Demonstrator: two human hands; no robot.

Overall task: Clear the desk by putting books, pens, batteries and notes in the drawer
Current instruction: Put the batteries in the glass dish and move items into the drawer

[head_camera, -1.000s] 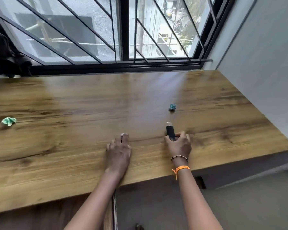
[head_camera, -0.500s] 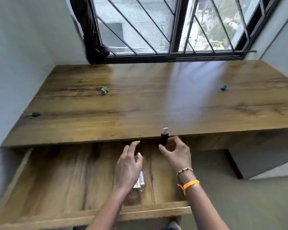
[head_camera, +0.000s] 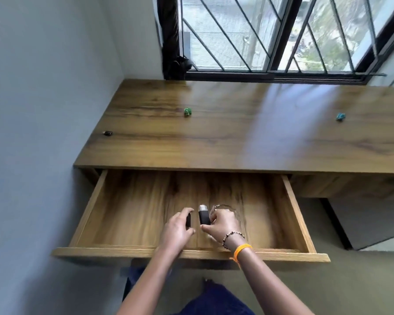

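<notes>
The wooden drawer (head_camera: 114, 210) stands pulled out under the desk (head_camera: 214, 144). Both my hands are over its middle. My right hand (head_camera: 221, 225) holds a black battery (head_camera: 204, 215) with a silver tip, upright. My left hand (head_camera: 178, 228) curls round a second small dark battery (head_camera: 188, 220), mostly hidden by the fingers. On the desk lie a crumpled green note (head_camera: 187, 112) at the middle left, a crumpled blue note (head_camera: 340, 116) at the right, and a small dark battery (head_camera: 107, 133) near the left edge.
A grey wall (head_camera: 43, 133) runs along the desk's left side. A barred window (head_camera: 282, 35) is behind the desk, with a dark curtain (head_camera: 171, 37) bunched at its left. The drawer's front rail (head_camera: 191, 253) is nearest me.
The view has pulled back and down from the desktop to the open drawer. My right hand carried the black battery off the desk edge into the drawer, and my left hand came down beside it.
</notes>
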